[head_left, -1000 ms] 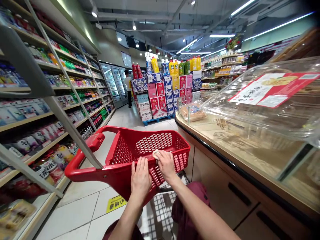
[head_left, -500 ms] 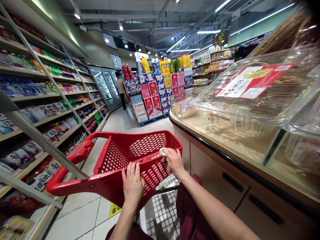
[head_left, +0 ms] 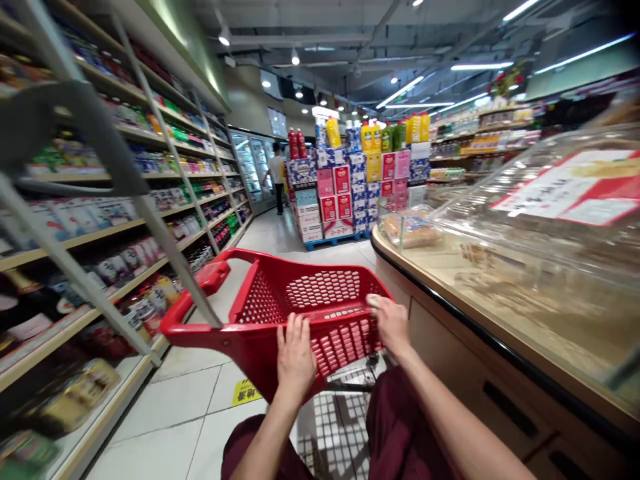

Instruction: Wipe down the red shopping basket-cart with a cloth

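A red plastic shopping cart (head_left: 250, 337) with a perforated basket stands in front of me. My left hand (head_left: 296, 357) lies against its near side wall, fingers stretched up and slightly apart, the tips reaching the top rim. At the right end of the basket, my right hand (head_left: 393, 325) is closed on a whitish cloth (head_left: 373, 301), pressed to the rim there. Only a small part of the cloth shows; the rest is behind my fingers. Inside the basket I see just its bare red walls. A grey frame with a dark plastic part (head_left: 95, 133) rises blurred at the left.
Shelves (head_left: 165, 227) of bottles and packs line the left. A wooden counter (head_left: 450, 373) with clear food boxes (head_left: 565, 207) runs close along the right. Ahead stand stacked cartons (head_left: 335, 200) and a person (head_left: 277, 177). A yellow floor sticker (head_left: 246, 393) lies below the cart.
My view has turned left, so the cart, both hands and the surroundings appear farther right. Both hands remain on the cart, the cloth still in my right hand at the rim.
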